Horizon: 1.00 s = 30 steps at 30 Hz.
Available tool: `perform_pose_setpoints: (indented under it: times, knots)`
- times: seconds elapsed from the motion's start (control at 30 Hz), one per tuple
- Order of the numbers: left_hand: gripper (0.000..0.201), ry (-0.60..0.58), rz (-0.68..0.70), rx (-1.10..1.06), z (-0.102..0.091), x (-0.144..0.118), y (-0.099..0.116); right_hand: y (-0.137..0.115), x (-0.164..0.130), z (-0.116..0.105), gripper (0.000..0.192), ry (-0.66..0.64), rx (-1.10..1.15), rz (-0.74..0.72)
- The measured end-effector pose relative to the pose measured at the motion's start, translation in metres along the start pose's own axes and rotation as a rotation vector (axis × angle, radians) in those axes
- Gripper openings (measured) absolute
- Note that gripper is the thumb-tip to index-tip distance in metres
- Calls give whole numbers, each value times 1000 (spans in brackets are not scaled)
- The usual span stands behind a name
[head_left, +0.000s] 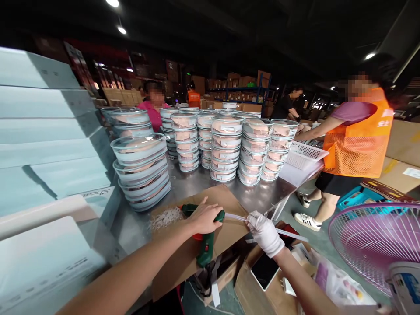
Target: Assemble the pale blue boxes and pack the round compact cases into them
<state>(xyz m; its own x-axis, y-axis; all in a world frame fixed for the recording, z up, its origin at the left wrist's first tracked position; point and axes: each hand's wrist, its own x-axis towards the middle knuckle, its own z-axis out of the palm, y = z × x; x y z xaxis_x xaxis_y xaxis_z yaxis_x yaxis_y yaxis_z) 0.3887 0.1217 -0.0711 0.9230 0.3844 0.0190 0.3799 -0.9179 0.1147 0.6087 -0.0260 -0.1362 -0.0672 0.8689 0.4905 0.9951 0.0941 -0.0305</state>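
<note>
My bare left hand (205, 217) is closed over the top of a green glue gun (206, 250), which lies on its side on a flat cardboard sheet (177, 262). Its nozzle end points left, toward a patch of whitish glue strings (166, 217). In a white glove, my right hand (265, 234) grips a translucent glue stick (236, 217) whose far end meets the rear of the gun. More clear stick (292, 235) sticks out to the right of the glove; whether it is the same piece I cannot tell.
Stacks of round glass containers (225, 148) stand across the metal table (193, 186). Pale blue boxes (49, 131) pile up at left. A purple fan (377, 236), an open carton (246, 280) and a white basket (303, 154) are at right, near a person in an orange vest (357, 140).
</note>
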Motion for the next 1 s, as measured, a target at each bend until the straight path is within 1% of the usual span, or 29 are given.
perform_pose_setpoints:
  times: [0.2, 0.37, 0.47, 0.57, 0.67, 0.73, 0.83, 0.9, 1.0]
  knots:
    - [30, 20, 0, -19, 2, 0, -1, 0, 2, 5, 7, 10, -42, -8]
    - [30, 23, 3, -43, 1, 0, 1, -7, 7, 9, 6, -18, -104, -33]
    - [28, 11, 3, -40, 3, 2, 4, -10, 19, 16, 5, -47, -90, -69]
    - [26, 7, -38, -30, 7, 4, 6, -7, 38, 22, 10, -79, -24, -112]
    - [26, 17, -91, -31, 8, 5, 7, -1, 54, 22, 17, -119, 36, -166]
    - [26, 25, -123, -35, 7, 6, 8, 2, 61, 21, 18, -128, 25, -204]
    - [27, 36, -151, -49, 6, 7, 6, 0, 65, 20, 14, -87, -71, -235]
    - [27, 53, -142, -65, 5, 8, 5, -3, 64, 20, 13, -42, -136, -239]
    - [33, 106, -108, -86, -5, 5, 10, -6, 59, 16, 6, 48, -180, -244]
